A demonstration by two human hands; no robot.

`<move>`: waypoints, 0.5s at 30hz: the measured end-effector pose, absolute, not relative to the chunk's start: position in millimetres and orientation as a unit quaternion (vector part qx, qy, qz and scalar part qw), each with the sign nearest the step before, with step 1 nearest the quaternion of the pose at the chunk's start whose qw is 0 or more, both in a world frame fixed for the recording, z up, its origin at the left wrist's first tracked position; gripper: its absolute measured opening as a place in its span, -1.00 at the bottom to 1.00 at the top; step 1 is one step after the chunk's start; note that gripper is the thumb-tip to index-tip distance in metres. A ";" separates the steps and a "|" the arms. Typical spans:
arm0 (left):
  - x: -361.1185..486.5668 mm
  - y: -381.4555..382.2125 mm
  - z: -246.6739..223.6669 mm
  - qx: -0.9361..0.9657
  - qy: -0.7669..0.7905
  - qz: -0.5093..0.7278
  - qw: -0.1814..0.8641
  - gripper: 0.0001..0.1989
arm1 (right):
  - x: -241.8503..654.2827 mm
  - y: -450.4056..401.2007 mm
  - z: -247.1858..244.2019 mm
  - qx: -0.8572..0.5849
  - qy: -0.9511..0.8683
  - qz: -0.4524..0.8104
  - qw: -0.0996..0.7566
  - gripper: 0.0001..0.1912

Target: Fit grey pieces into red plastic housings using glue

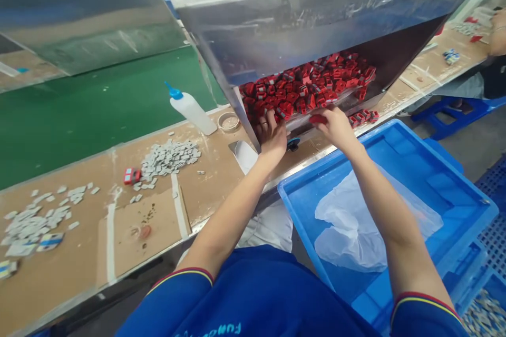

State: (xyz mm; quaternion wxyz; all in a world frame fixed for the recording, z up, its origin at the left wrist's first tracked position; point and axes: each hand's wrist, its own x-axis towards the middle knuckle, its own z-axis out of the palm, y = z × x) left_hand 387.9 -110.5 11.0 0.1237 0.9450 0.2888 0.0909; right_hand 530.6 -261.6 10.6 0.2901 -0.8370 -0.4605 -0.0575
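Pile of red toy car bodies [304,89] lies inside the metal bin [316,23], directly ahead of both hands. Left hand [273,136] is at the pile's near left edge, fingers parted and bent, tips among the pieces; whether it grips one cannot be told. Right hand [335,125], at the bin's near edge, is closed in a pinch on a red piece [317,119], which sits between thumb and fingers, just in front of the pile. A short row of red toy cars [363,118] stands just beyond the right hand, on its right side.
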 end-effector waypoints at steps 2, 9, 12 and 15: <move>390.5 -107.7 12.1 0.937 0.312 0.104 0.121 -0.61 | 533.5 -222.1 9.4 -0.833 -0.478 -0.036 0.277 -0.67; 395.8 -109.8 -3.8 0.916 0.327 0.199 0.121 -0.69 | 530.4 -175.9 -8.3 -0.861 -0.459 -0.066 0.210 -0.59; 399.0 -106.9 -11.1 0.909 0.301 0.254 0.132 -0.72 | 525.1 -183.2 -14.7 -0.865 -0.448 -0.105 0.201 -0.60; 408.7 -95.1 -12.7 0.875 0.318 0.322 0.170 -0.74 | 515.9 -189.6 -16.1 -0.855 -0.465 -0.119 0.196 -0.57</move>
